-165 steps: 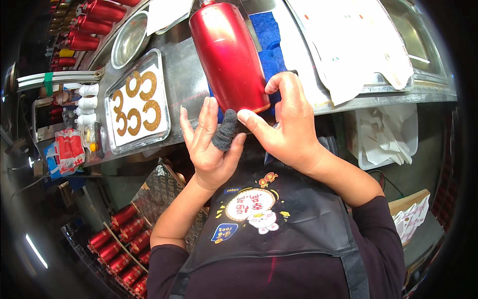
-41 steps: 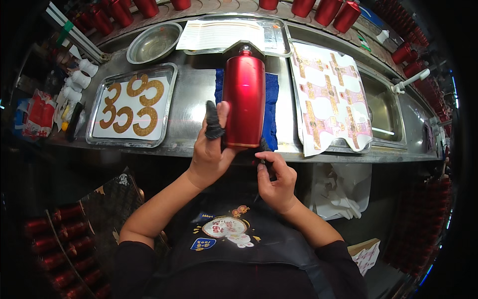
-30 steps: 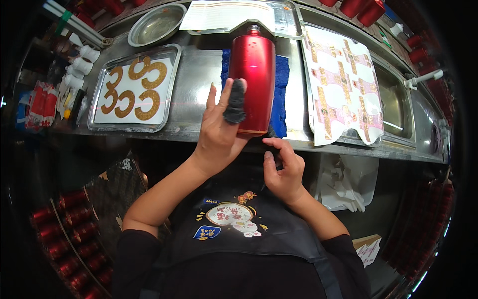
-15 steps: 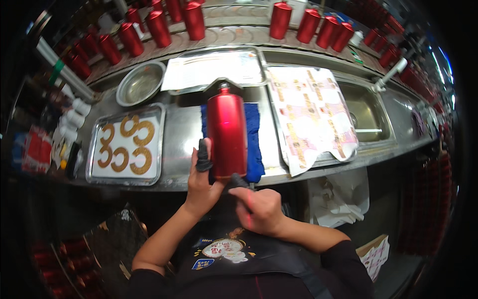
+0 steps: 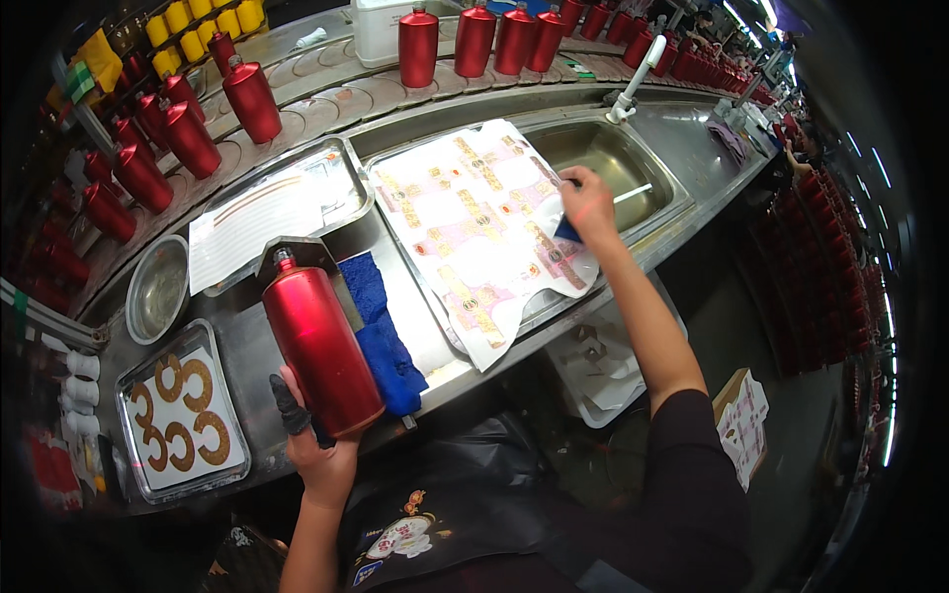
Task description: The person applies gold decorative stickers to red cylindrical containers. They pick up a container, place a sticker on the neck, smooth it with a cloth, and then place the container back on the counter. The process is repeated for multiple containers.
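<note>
A glossy red metallic bottle (image 5: 318, 346) lies tilted, its neck away from me against a dark notched rest (image 5: 297, 251). My left hand (image 5: 321, 460) is closed around the bottle's near end, a black finger cot on one finger. Over at the right, my right hand (image 5: 590, 205) pinches the right edge of a printed decal sheet (image 5: 435, 237) with pink and gold patterns, which lies on a metal tray (image 5: 539, 318). The sheet's edge looks lifted there, and a dark blue patch shows under the hand. Its fingertips are partly hidden.
A folded blue cloth (image 5: 388, 351) lies right of the bottle. At the left are a tray (image 5: 242, 465) of gold curved pieces and a metal bowl (image 5: 158, 292). Behind, a tray holds a striped sheet (image 5: 252, 227). A sink (image 5: 652, 198) and a conveyor with red bottles (image 5: 418, 44) lie beyond.
My right hand has left the bottle's near end and reached right to the decal sheet. The view has turned right. My left hand stays on the bottle.
</note>
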The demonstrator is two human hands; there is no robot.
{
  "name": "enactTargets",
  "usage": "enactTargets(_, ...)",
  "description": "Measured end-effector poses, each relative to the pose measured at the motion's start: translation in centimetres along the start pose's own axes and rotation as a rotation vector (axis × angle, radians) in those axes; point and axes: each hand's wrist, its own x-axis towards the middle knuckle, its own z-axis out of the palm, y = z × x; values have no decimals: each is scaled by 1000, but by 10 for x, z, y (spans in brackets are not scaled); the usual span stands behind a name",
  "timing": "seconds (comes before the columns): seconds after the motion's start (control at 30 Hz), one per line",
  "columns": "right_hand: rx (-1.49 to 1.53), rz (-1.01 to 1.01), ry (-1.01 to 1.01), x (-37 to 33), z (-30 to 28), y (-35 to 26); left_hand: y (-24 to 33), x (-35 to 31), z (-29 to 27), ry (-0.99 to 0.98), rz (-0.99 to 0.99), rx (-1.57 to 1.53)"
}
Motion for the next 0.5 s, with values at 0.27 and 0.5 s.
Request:
enactTargets(0.27, 44, 625, -420, 92, 14, 178, 0, -3, 2, -1, -39, 42)
enactTargets(0.5, 677, 229, -754, 91, 0, 81, -1, -4, 3, -29, -36, -17)
